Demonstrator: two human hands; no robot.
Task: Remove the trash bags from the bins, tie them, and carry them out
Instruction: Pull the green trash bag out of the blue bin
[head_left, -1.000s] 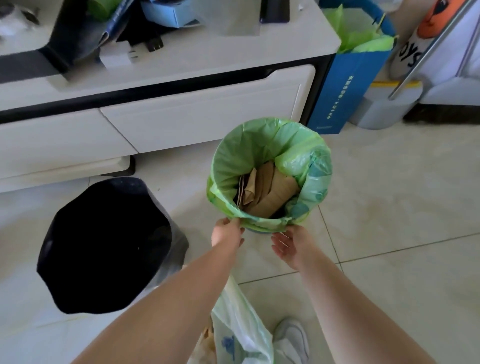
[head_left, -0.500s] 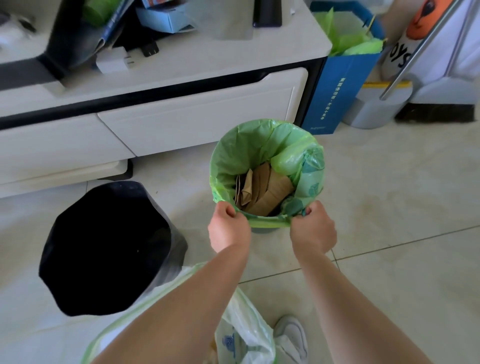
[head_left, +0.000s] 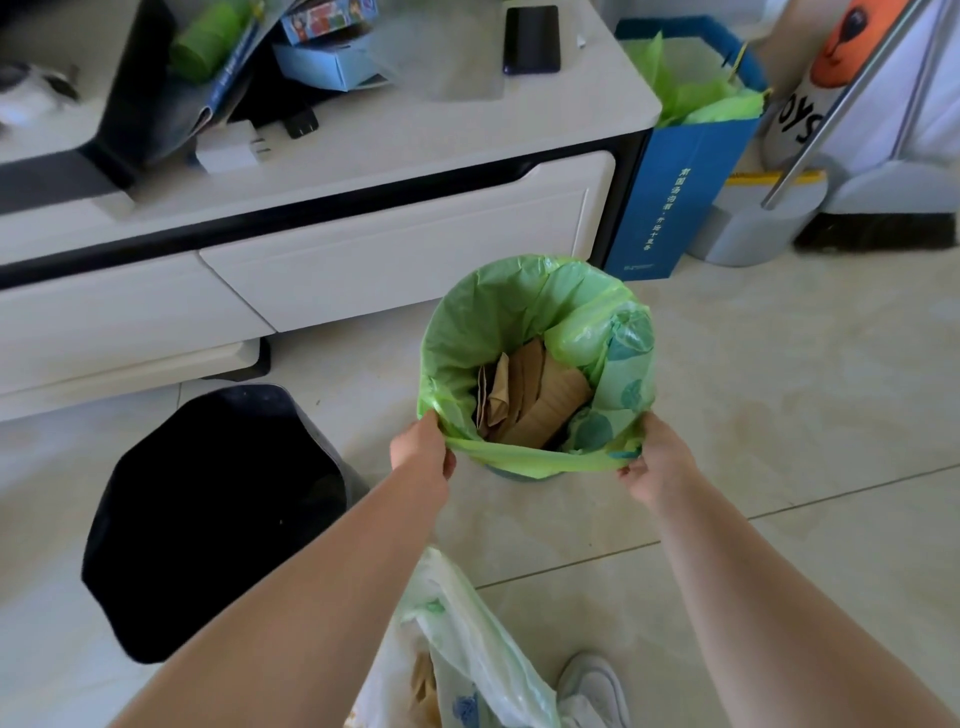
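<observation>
A green trash bag (head_left: 498, 312) lines a small round bin (head_left: 511, 472) on the tiled floor, with brown paper scraps (head_left: 530, 400) inside. My left hand (head_left: 423, 452) pinches the near left edge of the green bag's rim. My right hand (head_left: 654, 465) pinches the near right edge, and the rim is stretched taut between them, pulled off the bin's near side. A black trash bag (head_left: 218, 514) lines a larger bin to the left. A pale, filled plastic bag (head_left: 467, 649) hangs low under my left forearm.
A white low cabinet (head_left: 395, 249) with drawers stands behind both bins, cluttered with a phone (head_left: 531, 39), boxes and chargers. A blue paper bag (head_left: 675, 197) with green tissue stands at its right end, beside a broom and dustpan (head_left: 769, 218). My white shoe (head_left: 597, 686) is below.
My hands closed on the green bag's near rim, then slid apart along it. The rim is now stretched wider and lifted off the bin's near edge.
</observation>
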